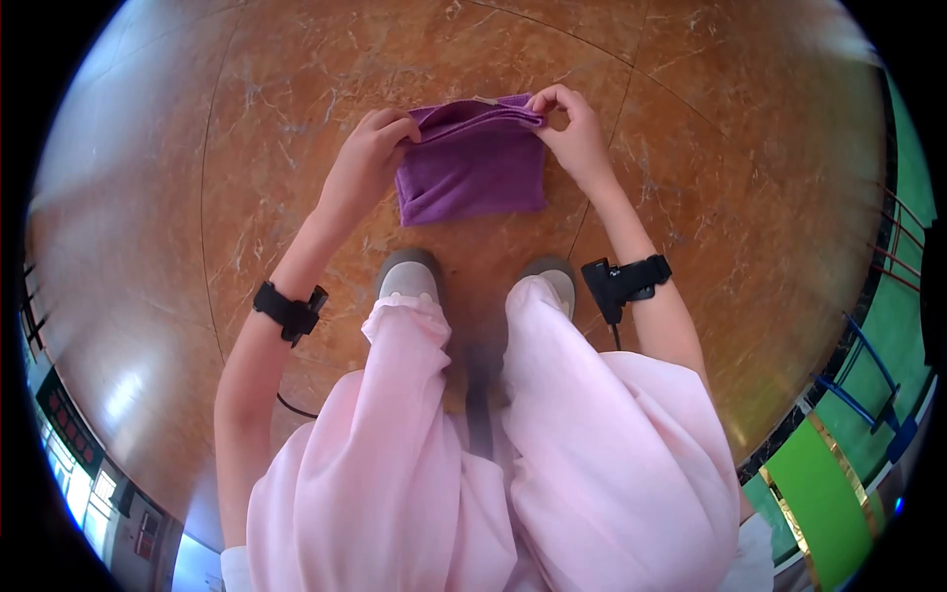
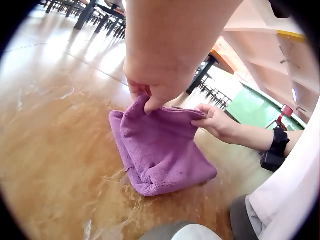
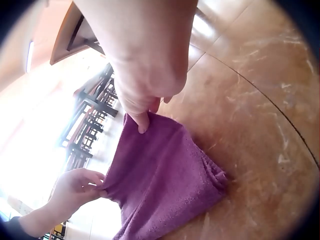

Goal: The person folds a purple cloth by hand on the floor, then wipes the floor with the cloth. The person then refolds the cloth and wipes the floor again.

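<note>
A purple cloth (image 1: 472, 180), folded in layers, lies on the floor in front of the person's shoes. Its far edge is lifted off the floor between the two hands. At the left corner of that edge, the left hand (image 1: 379, 148) pinches the cloth between thumb and fingers. The right hand (image 1: 574, 133) pinches the opposite corner the same way. In the left wrist view the raised layer of the cloth (image 2: 160, 145) slopes down from both hands to a fold near the floor. The right wrist view shows the cloth (image 3: 160, 175) stretched between the hands.
Glossy brown marbled floor (image 1: 296, 59) surrounds the cloth. Two shoes (image 1: 409, 274) stand close to its near edge, below pink trouser legs (image 1: 414, 424). Dark tables and chairs (image 3: 90, 120) stand farther off. A green wall (image 2: 250, 107) is on the right.
</note>
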Demonstrator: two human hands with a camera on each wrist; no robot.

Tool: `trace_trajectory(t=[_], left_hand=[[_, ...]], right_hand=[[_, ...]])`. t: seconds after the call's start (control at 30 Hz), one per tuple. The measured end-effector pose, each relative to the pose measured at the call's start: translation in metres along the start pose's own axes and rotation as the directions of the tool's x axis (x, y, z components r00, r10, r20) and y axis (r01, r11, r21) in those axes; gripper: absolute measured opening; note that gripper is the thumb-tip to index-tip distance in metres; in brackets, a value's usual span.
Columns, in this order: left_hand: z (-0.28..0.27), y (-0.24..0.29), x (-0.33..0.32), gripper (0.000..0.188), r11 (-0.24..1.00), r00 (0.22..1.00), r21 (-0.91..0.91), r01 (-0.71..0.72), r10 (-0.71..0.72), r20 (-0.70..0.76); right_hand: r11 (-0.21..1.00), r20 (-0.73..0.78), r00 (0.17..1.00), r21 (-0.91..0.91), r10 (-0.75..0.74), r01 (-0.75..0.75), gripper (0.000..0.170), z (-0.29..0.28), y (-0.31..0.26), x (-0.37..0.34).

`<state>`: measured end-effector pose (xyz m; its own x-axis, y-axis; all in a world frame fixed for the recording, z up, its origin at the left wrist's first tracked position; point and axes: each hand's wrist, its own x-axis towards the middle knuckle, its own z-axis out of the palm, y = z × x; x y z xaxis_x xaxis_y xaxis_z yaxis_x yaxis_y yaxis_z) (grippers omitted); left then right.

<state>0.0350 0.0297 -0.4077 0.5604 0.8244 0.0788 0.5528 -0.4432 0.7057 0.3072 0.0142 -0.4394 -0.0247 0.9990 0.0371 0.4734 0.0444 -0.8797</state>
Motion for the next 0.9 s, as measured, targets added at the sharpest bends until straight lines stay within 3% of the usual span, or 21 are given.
trace_trajectory(t=[0.2, 0.4, 0.5, 0.6, 0.67, 0.9], left_hand=[[0.0, 0.002, -0.008, 0.016, 1.0, 1.0, 0.011, -0.014, 0.014, -0.012], [0.002, 0.005, -0.017, 0.015, 0.999, 0.999, 0.04, 0.034, -0.033, -0.041], [0.001, 0.014, -0.016, 0.015, 0.991, 0.994, 0.101, 0.084, -0.09, 0.054], [-0.002, 0.039, 0.0, 0.019, 1.0, 0.999, 0.007, 0.025, -0.025, -0.048], [-0.004, 0.052, 0.011, 0.021, 0.997, 0.992, -0.056, -0.058, 0.051, -0.114], [0.004, 0.055, 0.022, 0.019, 0.987, 0.98, -0.047, -0.156, 0.148, -0.133]], right_hand=[[0.997, -0.051, 0.997, -0.055, -0.057, 0.055, 0.019, 0.0, -0.019, -0.013], [0.994, -0.061, 0.998, 0.109, 0.007, 0.0, 0.022, 0.002, -0.032, -0.021], [0.972, -0.018, 0.997, 0.224, 0.074, -0.068, 0.022, 0.004, -0.042, -0.024], [0.962, 0.028, 0.999, 0.272, -0.022, 0.013, 0.021, 0.009, -0.05, -0.025], [0.979, 0.056, 0.995, 0.191, -0.083, 0.071, 0.022, 0.009, -0.067, -0.025], [0.964, 0.036, 0.996, 0.259, -0.076, 0.065, 0.022, 0.012, -0.068, -0.027]])
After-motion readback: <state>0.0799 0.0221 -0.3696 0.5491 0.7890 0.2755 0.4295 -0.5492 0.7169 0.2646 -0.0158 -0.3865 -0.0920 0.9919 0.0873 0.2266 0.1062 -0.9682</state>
